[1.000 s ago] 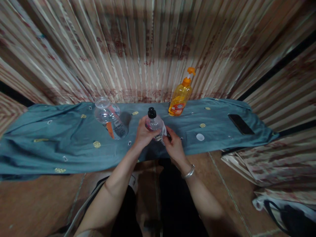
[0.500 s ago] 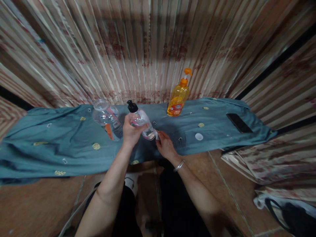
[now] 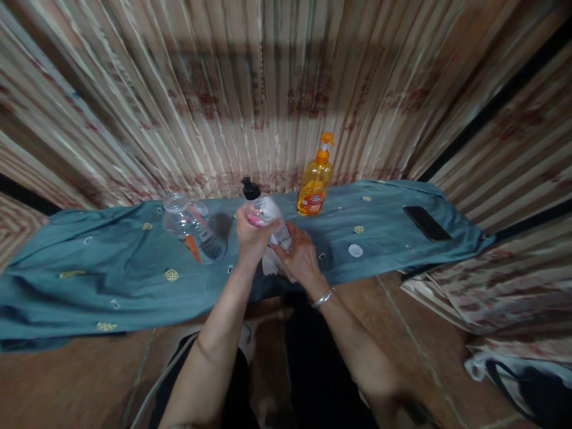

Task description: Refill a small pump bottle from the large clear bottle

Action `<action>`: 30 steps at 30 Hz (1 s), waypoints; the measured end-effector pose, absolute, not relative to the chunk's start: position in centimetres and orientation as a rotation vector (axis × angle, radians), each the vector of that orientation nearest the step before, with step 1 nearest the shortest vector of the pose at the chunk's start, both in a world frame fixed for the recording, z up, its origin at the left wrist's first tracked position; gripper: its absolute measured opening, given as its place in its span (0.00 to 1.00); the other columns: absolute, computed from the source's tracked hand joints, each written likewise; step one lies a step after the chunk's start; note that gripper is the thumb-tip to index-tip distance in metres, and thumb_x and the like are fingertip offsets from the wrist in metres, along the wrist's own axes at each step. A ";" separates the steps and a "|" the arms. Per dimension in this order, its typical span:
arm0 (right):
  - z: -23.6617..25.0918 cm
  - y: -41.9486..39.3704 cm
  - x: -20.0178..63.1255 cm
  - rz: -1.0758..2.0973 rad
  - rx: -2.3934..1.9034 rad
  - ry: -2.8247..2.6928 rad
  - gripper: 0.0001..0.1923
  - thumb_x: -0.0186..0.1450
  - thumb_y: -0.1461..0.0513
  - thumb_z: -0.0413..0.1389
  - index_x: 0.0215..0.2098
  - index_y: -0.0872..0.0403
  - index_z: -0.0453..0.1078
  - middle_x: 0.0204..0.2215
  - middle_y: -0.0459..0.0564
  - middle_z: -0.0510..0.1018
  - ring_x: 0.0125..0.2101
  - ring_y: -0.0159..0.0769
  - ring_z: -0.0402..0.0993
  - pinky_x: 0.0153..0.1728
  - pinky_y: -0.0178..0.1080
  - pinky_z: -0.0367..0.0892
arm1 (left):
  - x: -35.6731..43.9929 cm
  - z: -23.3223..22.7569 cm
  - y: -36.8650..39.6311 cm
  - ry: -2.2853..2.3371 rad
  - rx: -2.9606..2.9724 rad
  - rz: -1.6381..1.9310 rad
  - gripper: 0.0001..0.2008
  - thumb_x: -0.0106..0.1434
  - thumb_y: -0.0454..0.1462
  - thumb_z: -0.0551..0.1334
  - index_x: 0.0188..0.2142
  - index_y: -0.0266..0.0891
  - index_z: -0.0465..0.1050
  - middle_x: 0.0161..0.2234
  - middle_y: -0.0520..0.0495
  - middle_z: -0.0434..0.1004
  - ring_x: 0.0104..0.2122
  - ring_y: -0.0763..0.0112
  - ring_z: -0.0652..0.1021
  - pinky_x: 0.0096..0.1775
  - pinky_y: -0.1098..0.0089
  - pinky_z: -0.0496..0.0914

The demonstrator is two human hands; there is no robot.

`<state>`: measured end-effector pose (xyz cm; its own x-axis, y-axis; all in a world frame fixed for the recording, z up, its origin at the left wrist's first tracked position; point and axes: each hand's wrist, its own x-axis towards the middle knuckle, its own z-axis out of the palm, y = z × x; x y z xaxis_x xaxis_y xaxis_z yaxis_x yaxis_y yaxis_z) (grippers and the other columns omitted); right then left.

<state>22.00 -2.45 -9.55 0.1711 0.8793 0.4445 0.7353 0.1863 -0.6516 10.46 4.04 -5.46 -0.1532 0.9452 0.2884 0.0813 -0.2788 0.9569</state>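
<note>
My left hand (image 3: 254,235) is wrapped round a clear pump bottle (image 3: 273,208) with a black pump head. The bottle leans, its pump toward the upper left, over the middle of the cloth. At its lower end my right hand (image 3: 300,255) is closed round the base, thumb in front and fingers behind. A crumpled white tissue (image 3: 273,263) shows below the bottle against my right hand; whether it is gripped or lies on the cloth is unclear. To the left stands a clear wide-necked plastic jar (image 3: 176,220) with an orange label.
An orange pump bottle (image 3: 315,182) of yellow liquid stands at the back, right of my hands. A white round disc (image 3: 356,250) and a black phone (image 3: 426,223) lie farther right on the green patterned cloth (image 3: 134,256). Striped curtains (image 3: 250,89) hang behind.
Both hands and the clear bottle have shifted slightly right. My right hand has moved from beside the bottle's base to close round it, and more white tissue shows underneath.
</note>
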 end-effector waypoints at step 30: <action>-9.2 5.4 38.0 0.232 -1.926 -1.742 0.22 0.56 0.59 0.70 0.48 0.56 0.76 0.40 0.56 0.85 0.38 0.46 0.81 0.39 0.39 0.70 | 23.1 -14.5 8.1 0.808 1.678 1.085 0.45 0.55 0.27 0.62 0.70 0.39 0.47 0.69 0.32 0.55 0.70 0.48 0.57 0.70 0.46 0.47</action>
<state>38.02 5.44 -9.20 0.1545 0.9637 0.2175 0.8730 -0.0301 -0.4868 23.13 8.05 -14.49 0.3885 0.8728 0.2956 0.0328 -0.3337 0.9421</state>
